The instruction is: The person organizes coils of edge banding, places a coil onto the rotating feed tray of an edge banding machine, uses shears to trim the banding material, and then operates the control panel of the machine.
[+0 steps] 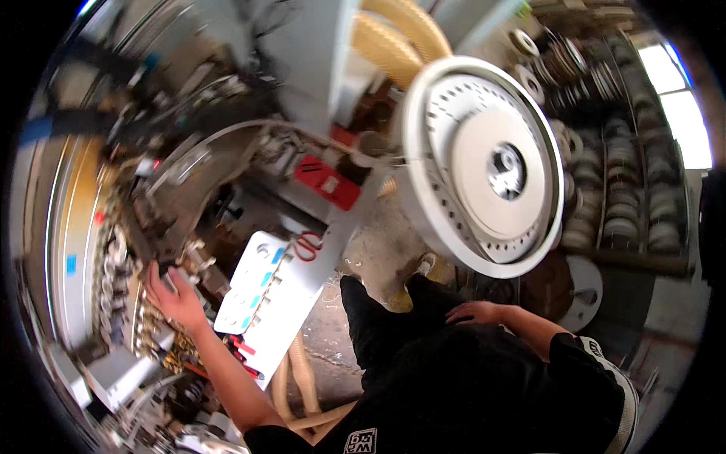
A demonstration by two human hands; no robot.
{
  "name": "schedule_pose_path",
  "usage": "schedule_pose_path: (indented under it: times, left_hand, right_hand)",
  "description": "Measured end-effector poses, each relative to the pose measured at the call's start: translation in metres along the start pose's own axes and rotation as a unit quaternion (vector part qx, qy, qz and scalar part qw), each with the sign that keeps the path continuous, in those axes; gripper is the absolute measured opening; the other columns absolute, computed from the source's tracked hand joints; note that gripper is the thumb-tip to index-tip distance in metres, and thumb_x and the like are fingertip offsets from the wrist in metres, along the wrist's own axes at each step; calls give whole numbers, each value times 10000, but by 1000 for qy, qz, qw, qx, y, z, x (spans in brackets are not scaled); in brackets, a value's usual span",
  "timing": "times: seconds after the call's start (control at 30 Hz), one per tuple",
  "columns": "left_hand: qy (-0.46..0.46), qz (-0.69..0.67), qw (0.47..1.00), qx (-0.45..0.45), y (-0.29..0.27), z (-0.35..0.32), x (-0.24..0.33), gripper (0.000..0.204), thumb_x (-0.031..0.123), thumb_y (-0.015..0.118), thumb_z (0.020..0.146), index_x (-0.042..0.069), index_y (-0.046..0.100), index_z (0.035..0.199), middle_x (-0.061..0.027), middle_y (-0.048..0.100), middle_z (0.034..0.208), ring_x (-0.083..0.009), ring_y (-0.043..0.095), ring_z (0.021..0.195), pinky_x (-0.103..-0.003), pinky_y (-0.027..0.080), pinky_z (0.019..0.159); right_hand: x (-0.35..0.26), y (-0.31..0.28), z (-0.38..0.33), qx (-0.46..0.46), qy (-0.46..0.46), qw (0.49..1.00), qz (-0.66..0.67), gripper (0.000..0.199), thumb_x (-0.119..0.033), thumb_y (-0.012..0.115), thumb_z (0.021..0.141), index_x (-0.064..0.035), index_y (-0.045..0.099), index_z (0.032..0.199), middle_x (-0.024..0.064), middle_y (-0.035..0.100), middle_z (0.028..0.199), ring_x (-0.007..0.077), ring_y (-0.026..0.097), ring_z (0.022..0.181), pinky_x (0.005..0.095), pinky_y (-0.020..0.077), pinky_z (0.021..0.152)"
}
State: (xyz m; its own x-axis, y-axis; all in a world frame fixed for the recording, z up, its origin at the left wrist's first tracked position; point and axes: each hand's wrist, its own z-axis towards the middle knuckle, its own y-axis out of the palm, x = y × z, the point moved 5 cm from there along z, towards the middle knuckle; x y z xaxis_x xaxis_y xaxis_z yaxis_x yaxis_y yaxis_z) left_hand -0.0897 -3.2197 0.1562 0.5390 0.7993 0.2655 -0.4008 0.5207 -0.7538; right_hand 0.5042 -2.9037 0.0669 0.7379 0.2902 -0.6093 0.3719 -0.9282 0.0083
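Observation:
Out to the left reaches my left hand (pixel 178 299), its fingers spread and nothing visible in them. It is over or beside brownish metal machine parts (pixel 213 278); whether it touches them I cannot tell. Between that hand and my body, a white board with blue patches (pixel 246 291) lies on a pale ledge (pixel 302 291). Red-handled scissors (pixel 308 247) lie next to the board, and several red-handled tools (pixel 243 348) sit at its near end. My right hand (pixel 478 312) lies with fingers stretched against my dark trousers, holding nothing I can see.
A large white round housing with a perforated disc (pixel 503 155) stands ahead on the right. Shelves of stacked round discs (pixel 622 189) line the far right. A red flat piece (pixel 327 181) lies beyond the scissors. Ribbed tan hoses (pixel 302 374) run below the ledge.

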Motion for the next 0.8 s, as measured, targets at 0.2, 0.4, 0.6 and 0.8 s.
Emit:
schedule_pose_path:
  times: [0.2, 0.4, 0.6, 0.8]
  left_hand:
    - [-66, -427, 867, -250, 19, -126, 272, 265, 185, 608, 975, -41, 629, 1112, -128, 666, 1078, -244, 622, 1032, -357, 472, 951]
    - [149, -595, 665, -426, -51, -269, 612, 72, 2, 660, 880, 28, 646, 945, -135, 708, 963, -282, 689, 882, -356, 549, 791]
    - [319, -580, 512, -547, -73, -346, 808, 132, -25, 687, 853, 27, 647, 968, -129, 708, 971, -275, 686, 896, -345, 539, 807]
    - [405, -522, 442, -607, -47, -393, 945, 96, 76, 702, 866, 41, 680, 952, -112, 703, 923, -284, 685, 852, -352, 541, 768]
  right_hand:
    - [182, 13, -94, 238, 178, 951, -86, 538, -513, 581, 949, -89, 663, 1270, 139, 623, 1325, 343, 558, 1237, 449, 447, 1049]
    - [326, 15, -153, 345, 217, 912, 34, 327, -314, 600, 897, -91, 729, 1098, 165, 681, 1116, 372, 634, 1061, 485, 523, 887]
    - [409, 16, -255, 545, 157, 795, 214, 277, -322, 639, 913, -114, 744, 1065, 150, 712, 1064, 354, 666, 984, 461, 534, 841]
    - [461, 34, -334, 483, 225, 766, 358, 451, -541, 673, 890, -142, 744, 1089, 121, 727, 1042, 309, 684, 971, 430, 544, 831]
